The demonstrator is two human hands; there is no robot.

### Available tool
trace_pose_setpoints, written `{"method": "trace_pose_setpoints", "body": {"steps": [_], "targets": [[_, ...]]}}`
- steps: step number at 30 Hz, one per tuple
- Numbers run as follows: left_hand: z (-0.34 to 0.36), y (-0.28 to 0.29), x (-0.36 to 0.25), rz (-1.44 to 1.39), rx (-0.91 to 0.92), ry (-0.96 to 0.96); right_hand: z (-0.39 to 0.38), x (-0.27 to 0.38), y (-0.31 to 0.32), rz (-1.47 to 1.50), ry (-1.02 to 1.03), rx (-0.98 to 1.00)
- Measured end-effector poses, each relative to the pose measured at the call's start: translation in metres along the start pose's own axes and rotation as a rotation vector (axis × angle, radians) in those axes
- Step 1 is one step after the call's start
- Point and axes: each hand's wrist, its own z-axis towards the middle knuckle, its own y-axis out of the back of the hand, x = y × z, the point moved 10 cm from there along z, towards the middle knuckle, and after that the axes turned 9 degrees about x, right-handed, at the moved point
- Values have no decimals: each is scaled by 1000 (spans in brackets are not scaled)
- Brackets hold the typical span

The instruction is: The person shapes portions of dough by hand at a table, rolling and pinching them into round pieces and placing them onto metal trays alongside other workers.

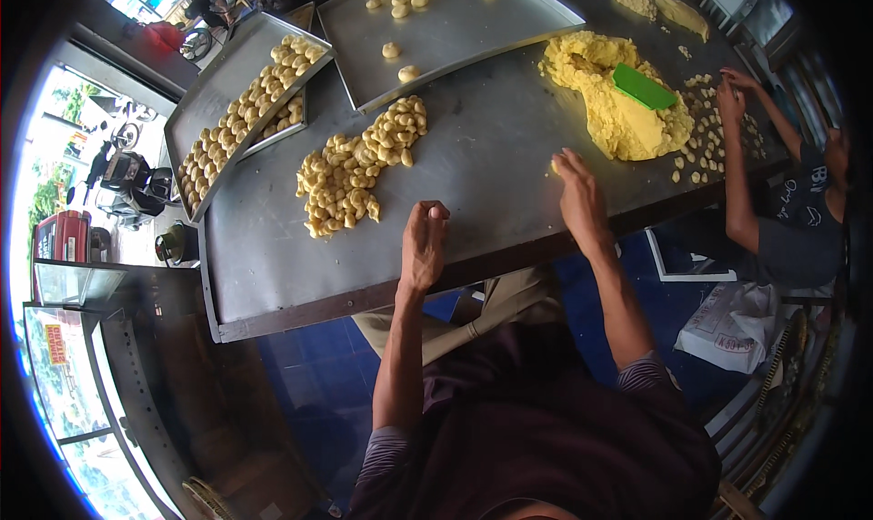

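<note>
Left hand (424,245) hovers near the steel table's (273,265) front edge, fingers curled, apparently empty. Right hand (578,192) pinches a small yellow dough piece (554,166) just beyond. The dough likely handles soft and light; grip gently by fingertips. Farther: heap of shaped yellow dough pieces (359,167), large yellow dough mound (618,101).

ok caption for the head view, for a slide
Left hand and right hand on a steel table beside shaped dough pieces.

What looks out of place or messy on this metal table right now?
Nothing looks damaged. The shaped dough pieces lie heaped loose on the bare table, not on a tray. A green scraper sits askew on the yellow dough mound.
</note>
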Motion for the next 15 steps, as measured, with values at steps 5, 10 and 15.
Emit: {"method": "trace_pose_setpoints", "body": {"steps": [5, 10, 15], "targets": [[0, -2, -23, -107, -63, -104, -23, 53, -15, 81, 252, 248], [-5, -3, -22, 134, -30, -56, -63, 34, 2, 177, 269, 420], [-12, -24, -50, 466, -14, -370, -48, 3, 17, 241, 90, 240]]}}
